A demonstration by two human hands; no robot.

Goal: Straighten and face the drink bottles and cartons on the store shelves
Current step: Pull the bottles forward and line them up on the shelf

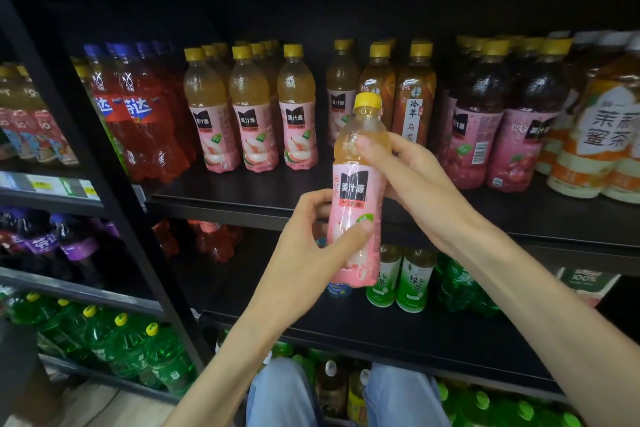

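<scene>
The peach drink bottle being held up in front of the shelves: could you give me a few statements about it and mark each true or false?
1. Both hands hold the peach bottle. True: left hand low, right hand high.
2. Its cap is blue. False: yellow.
3. It stands on the shelf. False: it is held in the air before the shelf.
4. Its label faces the camera. True.
5. Three matching bottles stand in the front row to its left. True.
</scene>
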